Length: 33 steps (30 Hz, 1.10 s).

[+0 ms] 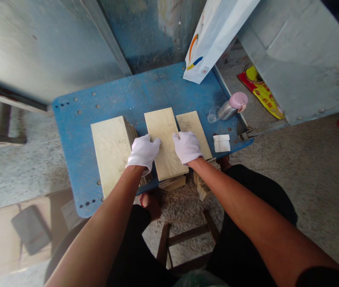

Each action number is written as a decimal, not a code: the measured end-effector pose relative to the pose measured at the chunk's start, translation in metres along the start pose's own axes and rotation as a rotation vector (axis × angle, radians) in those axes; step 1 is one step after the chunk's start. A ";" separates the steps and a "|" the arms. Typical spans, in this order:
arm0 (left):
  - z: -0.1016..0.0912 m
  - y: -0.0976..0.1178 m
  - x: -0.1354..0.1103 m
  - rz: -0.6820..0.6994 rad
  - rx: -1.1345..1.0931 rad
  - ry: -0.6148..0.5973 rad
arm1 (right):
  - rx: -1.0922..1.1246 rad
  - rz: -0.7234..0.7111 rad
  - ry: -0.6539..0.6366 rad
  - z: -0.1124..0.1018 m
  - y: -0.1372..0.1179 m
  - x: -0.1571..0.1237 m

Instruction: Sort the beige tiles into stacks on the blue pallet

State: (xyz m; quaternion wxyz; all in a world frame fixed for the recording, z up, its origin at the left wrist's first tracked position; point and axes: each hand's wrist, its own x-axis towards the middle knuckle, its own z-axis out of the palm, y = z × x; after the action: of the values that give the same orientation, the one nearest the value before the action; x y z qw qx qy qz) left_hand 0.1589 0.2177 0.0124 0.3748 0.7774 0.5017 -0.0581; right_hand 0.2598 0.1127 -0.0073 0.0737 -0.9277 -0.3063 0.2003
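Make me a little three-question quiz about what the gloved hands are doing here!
1. True or false: the left hand and the right hand both touch the middle stack of wooden boards.
2. What colour is the metal table? A) red B) blue C) green
3. Fill in: the bottle lying on its side has a ____ cap.
Key: 1 true; 2 B; 3 pink.
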 end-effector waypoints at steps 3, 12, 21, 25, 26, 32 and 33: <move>0.000 0.001 -0.001 0.050 0.170 0.020 | -0.044 -0.014 0.014 -0.002 -0.001 -0.001; 0.000 0.003 -0.004 0.042 0.287 0.036 | -0.101 -0.079 0.006 -0.009 0.002 -0.003; -0.001 0.004 -0.005 0.027 0.265 0.012 | -0.118 -0.132 -0.002 -0.017 0.001 -0.004; 0.000 0.007 -0.007 0.011 0.283 0.016 | -0.121 -0.139 -0.001 -0.019 0.001 -0.004; 0.000 0.008 -0.008 0.004 0.286 0.016 | -0.124 -0.139 0.000 -0.019 0.001 -0.004; 0.002 0.010 -0.013 -0.026 0.291 0.020 | -0.182 -0.159 0.011 -0.020 0.002 -0.004; 0.002 0.010 -0.013 -0.025 0.293 0.022 | -0.192 -0.169 0.014 -0.020 0.003 -0.003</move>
State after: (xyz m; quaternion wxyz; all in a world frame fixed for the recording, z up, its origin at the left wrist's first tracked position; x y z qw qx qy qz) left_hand 0.1615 0.2044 0.0224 0.2510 0.8182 0.5014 -0.1268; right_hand 0.2672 0.1083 0.0109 0.0031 -0.9028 -0.4006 0.1565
